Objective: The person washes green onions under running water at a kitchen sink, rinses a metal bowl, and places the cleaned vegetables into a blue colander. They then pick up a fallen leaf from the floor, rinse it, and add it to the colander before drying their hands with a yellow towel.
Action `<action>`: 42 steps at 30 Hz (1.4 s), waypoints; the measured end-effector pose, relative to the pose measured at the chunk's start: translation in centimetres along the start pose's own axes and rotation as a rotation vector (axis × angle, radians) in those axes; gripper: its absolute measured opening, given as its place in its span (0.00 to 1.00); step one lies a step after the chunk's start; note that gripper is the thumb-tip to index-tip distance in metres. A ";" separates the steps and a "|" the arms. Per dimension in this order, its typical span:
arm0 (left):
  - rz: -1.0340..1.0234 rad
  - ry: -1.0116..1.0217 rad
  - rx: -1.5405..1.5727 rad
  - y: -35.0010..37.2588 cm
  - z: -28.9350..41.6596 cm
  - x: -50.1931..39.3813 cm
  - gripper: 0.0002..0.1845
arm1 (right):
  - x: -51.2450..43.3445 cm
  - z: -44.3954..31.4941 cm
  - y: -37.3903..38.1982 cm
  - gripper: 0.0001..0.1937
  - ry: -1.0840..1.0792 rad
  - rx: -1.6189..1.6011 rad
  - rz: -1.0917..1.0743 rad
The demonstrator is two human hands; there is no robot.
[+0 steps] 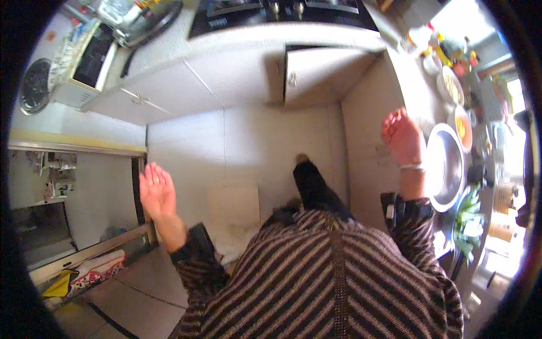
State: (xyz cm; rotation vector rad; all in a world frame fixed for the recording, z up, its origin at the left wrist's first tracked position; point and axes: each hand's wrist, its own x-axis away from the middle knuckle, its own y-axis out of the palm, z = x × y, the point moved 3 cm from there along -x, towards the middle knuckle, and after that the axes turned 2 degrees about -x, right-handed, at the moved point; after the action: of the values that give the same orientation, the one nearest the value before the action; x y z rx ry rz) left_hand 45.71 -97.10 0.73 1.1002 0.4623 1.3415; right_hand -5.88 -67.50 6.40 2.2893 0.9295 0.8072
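My left hand (157,190) is raised at the left of the view with its palm up, and nothing lies in it. It hangs in front of a glass sliding door panel (106,186). At the right, my right hand (402,135) is held up with curled fingers beside the counter, wearing a bracelet at the wrist; no object shows in it. Just right of that hand stands a large metal basin (444,167). Beyond the basin is a bowl with orange food (462,127).
A cabinet door (322,72) stands ajar below the black gas stove (279,17). Leafy greens (468,224) and a bowl (450,84) are on the right counter. A wok lid (152,25) and an oven-like appliance (91,59) are at the upper left. My foot (301,159) is on the floor.
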 end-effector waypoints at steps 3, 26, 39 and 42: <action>-0.110 0.053 -0.007 1.6 1.4 0.1 0.15 | -5.5 0.1 0.5 0.08 0.035 0.008 0.051; 0.315 0.548 -0.142 7.6 5.3 2.9 0.18 | -33.8 14.5 20.1 0.10 0.581 -0.006 -0.381; 0.428 0.637 0.128 -3.7 14.9 -2.3 0.17 | -24.1 29.9 44.0 0.11 0.808 0.546 -0.827; 0.450 0.661 0.173 -6.8 19.1 -2.5 0.16 | -21.6 34.8 50.5 0.11 0.848 0.626 -0.966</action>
State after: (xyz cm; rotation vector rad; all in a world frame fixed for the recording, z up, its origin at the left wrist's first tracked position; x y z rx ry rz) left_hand 64.26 -105.33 3.03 0.9068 0.8583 2.1075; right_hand 27.06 -123.53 9.20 1.4489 2.6680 1.0930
